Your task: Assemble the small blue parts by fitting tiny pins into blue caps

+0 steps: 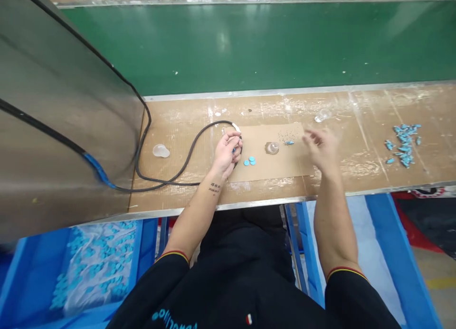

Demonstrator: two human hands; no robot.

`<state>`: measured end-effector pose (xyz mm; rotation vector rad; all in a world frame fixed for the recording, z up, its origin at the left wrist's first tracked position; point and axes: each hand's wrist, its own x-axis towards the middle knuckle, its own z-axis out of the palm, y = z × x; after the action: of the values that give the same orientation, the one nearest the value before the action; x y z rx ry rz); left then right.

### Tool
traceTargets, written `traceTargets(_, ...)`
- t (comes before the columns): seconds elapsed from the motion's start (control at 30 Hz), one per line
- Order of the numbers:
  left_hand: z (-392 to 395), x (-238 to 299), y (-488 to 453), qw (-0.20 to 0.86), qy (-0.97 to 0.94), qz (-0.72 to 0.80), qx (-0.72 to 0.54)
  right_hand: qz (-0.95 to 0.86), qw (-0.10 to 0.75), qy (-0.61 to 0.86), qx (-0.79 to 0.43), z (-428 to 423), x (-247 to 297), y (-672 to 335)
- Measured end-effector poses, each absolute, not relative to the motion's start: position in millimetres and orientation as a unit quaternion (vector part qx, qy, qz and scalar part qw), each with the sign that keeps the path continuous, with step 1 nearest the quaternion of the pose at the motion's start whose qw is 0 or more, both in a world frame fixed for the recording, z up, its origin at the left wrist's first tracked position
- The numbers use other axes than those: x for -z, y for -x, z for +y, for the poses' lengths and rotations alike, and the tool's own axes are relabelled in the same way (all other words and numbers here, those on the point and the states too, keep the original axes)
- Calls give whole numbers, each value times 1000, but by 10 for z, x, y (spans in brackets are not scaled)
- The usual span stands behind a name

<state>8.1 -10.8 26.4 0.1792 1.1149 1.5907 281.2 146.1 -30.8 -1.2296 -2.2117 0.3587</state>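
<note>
My left hand [227, 150] rests on a cardboard sheet [281, 167] with its fingers curled round a small blue part, close to the end of a black cable [185, 160]. Three blue discs [250, 161] lie just right of it. A small clear cup-like piece [272, 148] stands in the middle of the sheet, with a small blue part [289, 142] and tiny dark specks beside it. My right hand [320, 146] hovers over the sheet's right edge, blurred by motion, fingers loosely spread.
A pile of blue parts [404, 141] lies at the right of the bench. Clear plastic pieces [161, 150] [322, 115] sit left and back. A green conveyor belt [270, 43] runs behind. A metal panel [53, 115] stands left. Blue bins [96, 269] sit below.
</note>
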Motion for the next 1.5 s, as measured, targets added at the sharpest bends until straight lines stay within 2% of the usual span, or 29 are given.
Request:
traceTargets(0.13,-98,-229,-57,553,-76,475,-680,-838,259,457,-150,1456,449,-2735)
traceTargets(0.33,-103,-205,-59,553,-96,474,-679,-831,312,432,-160,1420,532,-2714)
traceTargets(0.57,-88,-289,-43,515,-133,474,-702,-714,528,398,-229,1479,92,-2634)
traceTargets(0.7,8,-445,-57,503,-195,445,-715,-722,555,319,-263,1605,-156,-2392)
traceTargets(0.83,119,-479,-71,509,-220,444,-704,-740,529,302,-287,1569,-111,-2238)
traceTargets(1.0,97,-261,-42,560,-220,434,-671,-795,441,288,-299,1418,3,-2328)
traceTargets(1.2,52,-158,-16,558,-200,416,-689,-846,354,291,-272,1362,-127,-2413)
traceTargets(1.37,85,-173,-23,565,-142,390,-713,-862,327,249,-297,1308,-169,-2380)
traceTargets(1.5,94,-217,-11,563,-76,409,-714,-860,314,269,-299,1285,-174,-2384)
